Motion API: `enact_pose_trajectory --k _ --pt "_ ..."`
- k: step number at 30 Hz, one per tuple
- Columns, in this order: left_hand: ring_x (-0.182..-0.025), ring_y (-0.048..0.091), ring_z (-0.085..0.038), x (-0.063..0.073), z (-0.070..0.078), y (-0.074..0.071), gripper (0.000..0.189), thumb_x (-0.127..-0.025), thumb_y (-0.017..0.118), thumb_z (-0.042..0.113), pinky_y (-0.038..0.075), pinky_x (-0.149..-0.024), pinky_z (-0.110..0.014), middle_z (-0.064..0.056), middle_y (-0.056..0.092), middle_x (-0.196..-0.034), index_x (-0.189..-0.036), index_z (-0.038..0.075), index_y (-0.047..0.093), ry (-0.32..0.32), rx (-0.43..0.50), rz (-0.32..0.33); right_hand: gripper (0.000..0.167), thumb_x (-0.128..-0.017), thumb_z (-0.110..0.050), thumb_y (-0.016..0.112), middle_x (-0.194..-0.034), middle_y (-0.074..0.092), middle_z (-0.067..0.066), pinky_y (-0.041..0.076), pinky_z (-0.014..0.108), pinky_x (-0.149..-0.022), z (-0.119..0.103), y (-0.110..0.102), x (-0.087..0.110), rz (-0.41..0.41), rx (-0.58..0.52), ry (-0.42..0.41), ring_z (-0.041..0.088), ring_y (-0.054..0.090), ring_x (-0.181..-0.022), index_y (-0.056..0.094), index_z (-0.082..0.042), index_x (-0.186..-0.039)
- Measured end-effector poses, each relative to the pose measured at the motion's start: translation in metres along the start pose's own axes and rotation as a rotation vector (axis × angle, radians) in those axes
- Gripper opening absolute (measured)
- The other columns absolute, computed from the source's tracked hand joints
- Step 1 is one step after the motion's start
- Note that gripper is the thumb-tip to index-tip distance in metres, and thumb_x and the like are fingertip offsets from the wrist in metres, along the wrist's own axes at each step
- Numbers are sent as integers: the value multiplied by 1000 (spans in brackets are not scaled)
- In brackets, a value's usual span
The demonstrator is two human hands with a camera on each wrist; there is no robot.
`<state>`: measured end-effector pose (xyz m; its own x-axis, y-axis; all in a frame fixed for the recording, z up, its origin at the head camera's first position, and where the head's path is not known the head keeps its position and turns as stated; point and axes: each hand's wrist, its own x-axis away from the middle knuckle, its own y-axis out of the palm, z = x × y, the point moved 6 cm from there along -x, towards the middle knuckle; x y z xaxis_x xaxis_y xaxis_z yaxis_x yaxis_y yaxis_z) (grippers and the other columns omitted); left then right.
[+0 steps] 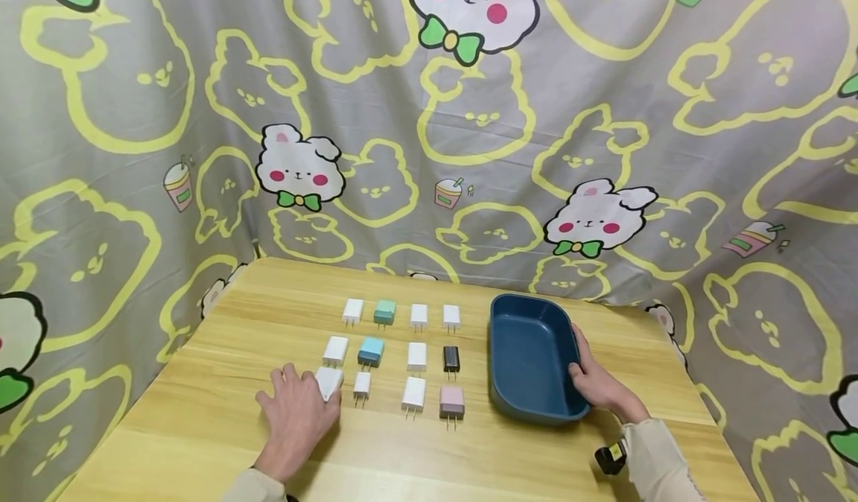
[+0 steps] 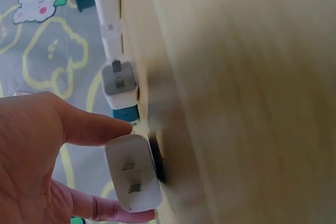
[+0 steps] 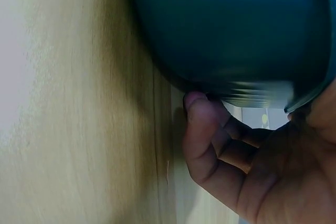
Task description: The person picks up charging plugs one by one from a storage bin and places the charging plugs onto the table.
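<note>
My left hand pinches a white charger plug at the near left of several charger plugs. In the left wrist view, the thumb and a finger hold this white plug by two opposite sides, its prongs facing the camera. Beside it stand a small white plug and a blue plug. On the right, my right hand grips the side of a dark blue basin, thumb over the rim. The right wrist view has fingers curled against the basin's outer wall.
Other plugs stand in rows on the wooden table, among them a green plug, a black plug and a pink plug. A patterned curtain hangs behind the table and at both sides.
</note>
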<state>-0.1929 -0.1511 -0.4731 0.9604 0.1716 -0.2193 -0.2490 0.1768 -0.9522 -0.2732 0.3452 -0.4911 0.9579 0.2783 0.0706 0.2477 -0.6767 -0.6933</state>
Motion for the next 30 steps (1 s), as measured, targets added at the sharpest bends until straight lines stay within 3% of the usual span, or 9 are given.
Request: enact_pose_trajectory --k 4,10,13,16,20,22,25,27,30 --pt "-93 51 -49 2 -2 2 51 -81 74 41 44 -73 -72 -31 55 -89 -72 -6 58 -18 -2 -20 75 -102 1 38 -164 0 38 21 17 -116 -1 0 0 5 2 -10 57 11 -148 -9 -1 -160" --pt "-98 50 -51 3 -4 4 50 -81 73 41 44 -76 -73 -33 54 -91 -76 -7 60 -46 -7 -48 74 -102 2 37 -164 -2 37 12 -1 -102 -1 0 -1 2 -16 -10 56 9 -149 -10 -2 -160" --pt "-98 50 -51 3 -4 3 50 -80 74 41 44 -76 -73 -33 54 -92 -77 -7 60 -61 -17 -59 74 -102 1 37 -164 -2 37 21 22 -119 -2 0 -1 -4 11 5 56 11 -149 -10 -2 -160" --pt "-96 50 -51 3 -4 3 51 -80 74 42 45 -75 -72 -33 53 -91 -77 -7 60 -70 -26 -63 74 -103 0 37 -164 -1 38 26 51 -119 -4 1 -1 -8 29 8 57 13 -148 -11 -2 -160" --pt "-93 50 -51 4 -4 3 54 -80 76 44 45 -73 -71 -33 53 -88 -78 -7 60 -67 -27 -49 75 -102 1 37 -164 -3 38 23 16 -115 -4 1 -1 -3 1 -5 57 10 -149 -10 -1 -160" --pt "-94 51 -52 4 -5 2 58 -80 76 48 45 -73 -71 -34 54 -89 -81 -8 61 -63 -27 -49 75 -102 1 37 -164 -5 37 21 17 -117 -4 1 -2 -11 -22 -2 58 6 -149 -11 -1 -160" --pt "-100 52 -55 6 -6 0 71 -84 71 59 45 -76 -74 -37 56 -98 -90 -11 64 -61 -42 -91 76 -107 -7 37 -165 -13 35 19 46 -125 -1 1 -4 -55 -64 54 59 -1 -150 -17 -5 -160" --pt "-104 53 -56 6 -8 -5 82 -86 64 67 45 -76 -75 -39 57 -103 -98 -14 64 -65 -48 -120 77 -111 -21 36 -164 -17 33 25 66 -116 1 1 -4 -97 -92 129 60 3 -150 -23 -10 -159" --pt "-102 56 -58 3 -10 -22 91 -90 55 73 47 -74 -74 -41 59 -104 -99 -17 62 -63 -45 -114 80 -110 -44 32 -164 -7 37 49 61 -98 1 -8 0 -140 -123 253 61 30 -141 -24 -15 -159"
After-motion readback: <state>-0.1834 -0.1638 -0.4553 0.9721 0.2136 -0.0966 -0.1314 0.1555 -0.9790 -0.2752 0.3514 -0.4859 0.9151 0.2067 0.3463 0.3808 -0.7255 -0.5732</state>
